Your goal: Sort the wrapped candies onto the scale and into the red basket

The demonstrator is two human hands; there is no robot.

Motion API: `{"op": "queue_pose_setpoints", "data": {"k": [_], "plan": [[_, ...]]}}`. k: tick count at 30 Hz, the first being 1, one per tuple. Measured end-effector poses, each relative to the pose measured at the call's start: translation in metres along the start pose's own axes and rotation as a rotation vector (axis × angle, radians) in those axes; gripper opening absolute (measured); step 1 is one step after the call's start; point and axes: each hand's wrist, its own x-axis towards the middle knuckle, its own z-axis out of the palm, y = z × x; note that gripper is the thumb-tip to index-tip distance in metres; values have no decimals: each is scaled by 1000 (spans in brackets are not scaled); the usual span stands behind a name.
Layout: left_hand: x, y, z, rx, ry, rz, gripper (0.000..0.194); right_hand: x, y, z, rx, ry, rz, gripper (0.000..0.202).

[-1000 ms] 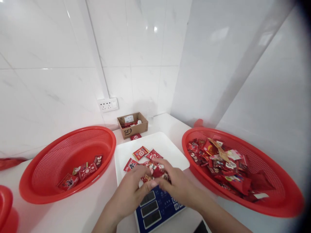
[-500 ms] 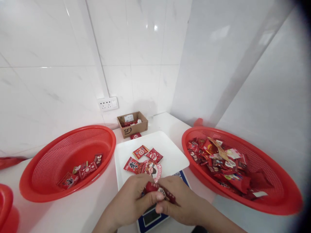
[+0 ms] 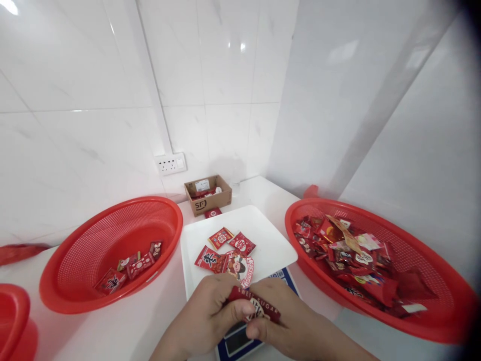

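The head view shows both hands drawn in over the near end of the scale (image 3: 265, 228), where a moment ago they were up among the packets on its white tray. The left hand (image 3: 201, 313) and right hand (image 3: 295, 318) now have their fingers closed around a dark red packet (image 3: 271, 307), thumbs toward the wearer, and its pale lettering shows more fully than it did just before. Whether another wrapper is tucked beneath it, I cannot tell. The change suggests that a packet has been singled out for straightening or a closer look, with the sorting or weighing of the sweets still under way. Beyond the hands, a few loose packets (image 3: 242, 243) lie on the scale's tray, apparently unmoved. Left of the scale, a red basket (image 3: 62, 260) holds a small group of packets; right of it, another basket (image 3: 443, 326) carries a much larger heap. Behind the scale, a cardboard box (image 3: 218, 201) with more wrappers inside stands on the desk (image 3: 112, 333).
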Motion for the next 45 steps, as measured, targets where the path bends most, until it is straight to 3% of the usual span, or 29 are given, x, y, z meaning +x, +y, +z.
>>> {"op": "queue_pose_setpoints", "data": {"k": [18,24,27,32,40,45], "plan": [[1,-8,-3,84,156,-40,47,2,3,-4,-16,42,133,44],[6,-14,-11,372,262,-169,24,-2,19,-24,-219,290,288,34],[6,-20,-12,533,171,-124,15,-7,35,-34,-317,386,334,26],[5,-34,-7,670,10,-125,36,-14,56,-34,-387,445,338,23],[9,-36,-5,749,-16,-169,30,-11,64,-21,-348,402,360,13],[9,-37,-5,748,-21,-153,29,-11,61,-23,-398,400,285,10]]}}
